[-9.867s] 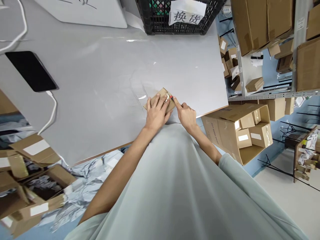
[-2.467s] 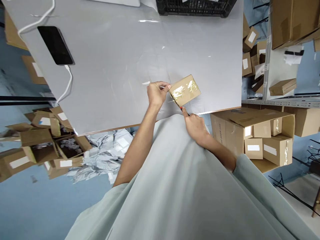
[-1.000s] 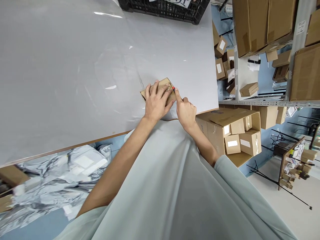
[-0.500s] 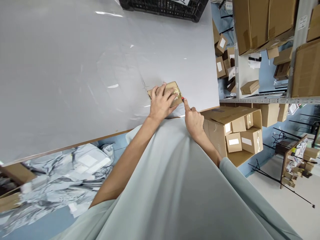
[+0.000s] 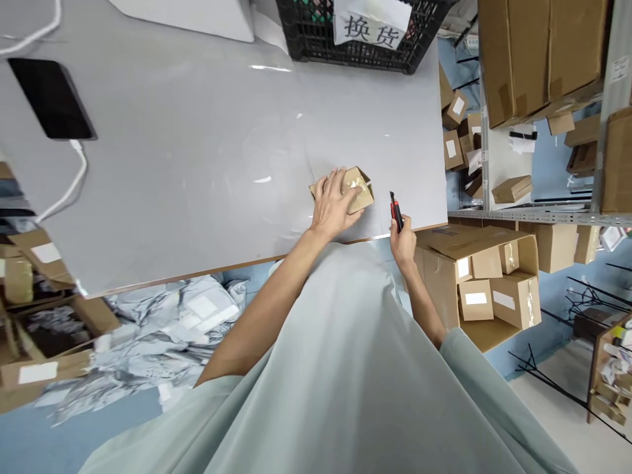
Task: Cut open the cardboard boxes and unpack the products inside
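A small cardboard box [image 5: 356,183] with shiny clear tape lies on the grey table near its front edge. My left hand [image 5: 333,203] grips it from the left, fingers over the top and thumb on the near side. At the box's right end the flaps stand slightly apart, and the inside is hidden. My right hand [image 5: 403,240] is closed around a red and black utility knife [image 5: 396,212], which points up and away from me. The knife is to the right of the box, not touching it.
A black plastic crate [image 5: 355,56] with a paper sign stands at the table's back. A phone [image 5: 52,99] with a white cable lies at the left. Right of the table, a large carton [image 5: 434,273] holds several boxes. Grey plastic bags [image 5: 162,336] lie heaped below the front edge.
My right hand has drawn the knife away from the box's right end, to the right. That end now gapes a little. My left hand keeps its hold, and the view has shifted.
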